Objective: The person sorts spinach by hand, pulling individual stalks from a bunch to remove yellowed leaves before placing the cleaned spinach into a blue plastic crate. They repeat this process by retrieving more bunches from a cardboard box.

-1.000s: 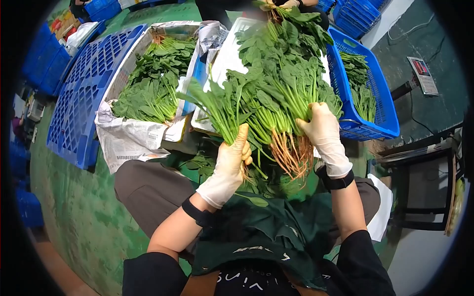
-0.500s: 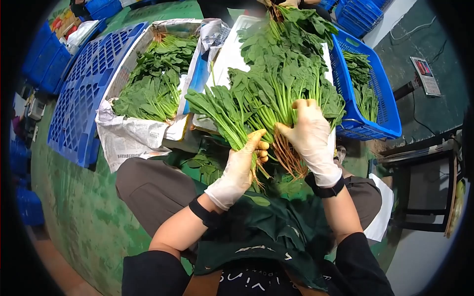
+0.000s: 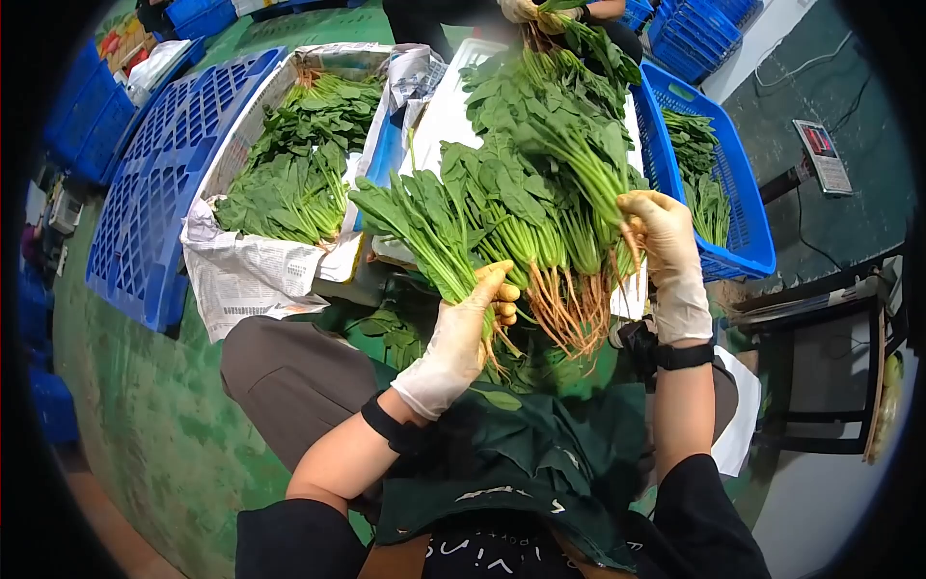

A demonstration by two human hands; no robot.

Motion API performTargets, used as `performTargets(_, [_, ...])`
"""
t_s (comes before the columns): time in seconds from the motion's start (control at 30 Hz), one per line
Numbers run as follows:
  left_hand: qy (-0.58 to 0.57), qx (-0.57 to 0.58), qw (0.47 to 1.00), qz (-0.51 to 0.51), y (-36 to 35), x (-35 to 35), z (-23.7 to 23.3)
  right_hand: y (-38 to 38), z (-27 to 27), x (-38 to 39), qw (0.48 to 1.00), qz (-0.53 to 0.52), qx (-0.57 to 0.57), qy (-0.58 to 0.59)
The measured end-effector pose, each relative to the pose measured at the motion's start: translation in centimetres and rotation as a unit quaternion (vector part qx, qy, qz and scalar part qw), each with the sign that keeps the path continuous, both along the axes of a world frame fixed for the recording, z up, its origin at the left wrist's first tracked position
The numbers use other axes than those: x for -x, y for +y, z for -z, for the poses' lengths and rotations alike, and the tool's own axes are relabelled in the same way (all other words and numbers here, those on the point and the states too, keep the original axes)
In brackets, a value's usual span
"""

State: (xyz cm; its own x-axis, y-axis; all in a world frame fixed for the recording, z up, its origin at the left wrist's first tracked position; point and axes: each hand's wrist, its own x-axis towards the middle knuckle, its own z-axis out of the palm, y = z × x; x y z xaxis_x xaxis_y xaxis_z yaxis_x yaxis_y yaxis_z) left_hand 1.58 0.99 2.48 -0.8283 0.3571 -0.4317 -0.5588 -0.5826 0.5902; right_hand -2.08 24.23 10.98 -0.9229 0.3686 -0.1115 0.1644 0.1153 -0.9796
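Note:
My left hand (image 3: 468,328), in a pale glove, is closed round the stems of a bunch of spinach (image 3: 420,227), whose leaves point up and left. My right hand (image 3: 668,246), gloved too, grips a spinach plant (image 3: 593,179) near its reddish root, to the right of the pile. Between my hands lies a large heap of spinach (image 3: 506,193) on a white board (image 3: 444,114), with long orange-brown roots (image 3: 569,314) hanging over the near edge. The ends of the stems in my left fist are partly hidden by the glove.
On the left stands a newspaper-lined box (image 3: 251,256) of spinach, beside a blue plastic pallet (image 3: 159,179). A blue crate (image 3: 748,207) with more spinach is on the right, near a scale (image 3: 822,154). Across the board are another person's gloved hands (image 3: 521,10).
My right hand has moved right from the middle of the heap and now lifts a spinach plant by its root end. The left hand stays nearly still with its bunch.

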Motion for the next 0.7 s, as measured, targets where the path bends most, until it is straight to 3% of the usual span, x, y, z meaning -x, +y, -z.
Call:
performTargets(0.1, [0.034, 0.007, 0.999, 0.023, 0.0, 0.0, -0.5, -0.4, -0.1, -2.2, 0.995, -0.028, 0.095, 0.031])
performTargets(0.13, [0.038, 0.007, 0.999, 0.031, 0.3, -0.1, -0.9, -3.6, -1.2, -3.2, 0.998, 0.052, 0.025, 0.016])
performTargets(0.23, [0.047, -0.016, 0.997, 0.056, 1.2, -0.3, 0.0, -4.7, 4.5, -4.6, 0.986, -0.021, -0.164, -0.028])
performTargets(0.3, [0.027, -0.004, 0.998, 0.055, 1.7, -0.4, 0.6, -5.8, 6.5, -5.2, 0.99, -0.023, -0.125, -0.056])
performTargets(0.43, [0.017, -0.007, 0.998, 0.057, 1.9, -0.6, 0.3, -7.7, 5.9, -6.2, 0.975, 0.079, -0.207, 0.021])
performTargets(0.47, [0.016, -0.004, 0.998, 0.056, 2.0, -0.5, 0.6, -7.6, 6.4, -6.3, 0.967, 0.069, -0.245, 0.006])
performTargets(0.5, [0.017, -0.005, 0.998, 0.058, 2.2, -0.6, 0.6, -8.1, 5.9, -6.4, 0.979, 0.066, -0.191, -0.037])
performTargets(0.57, [0.007, 0.016, 0.999, 0.027, 2.3, -0.8, 0.7, -8.4, 6.6, -6.5, 0.965, 0.058, -0.253, -0.023])
performTargets(0.7, [0.018, 0.002, 1.0, 0.017, 2.4, -0.5, 0.6, -9.5, 6.0, -7.3, 0.967, 0.034, -0.251, -0.001])
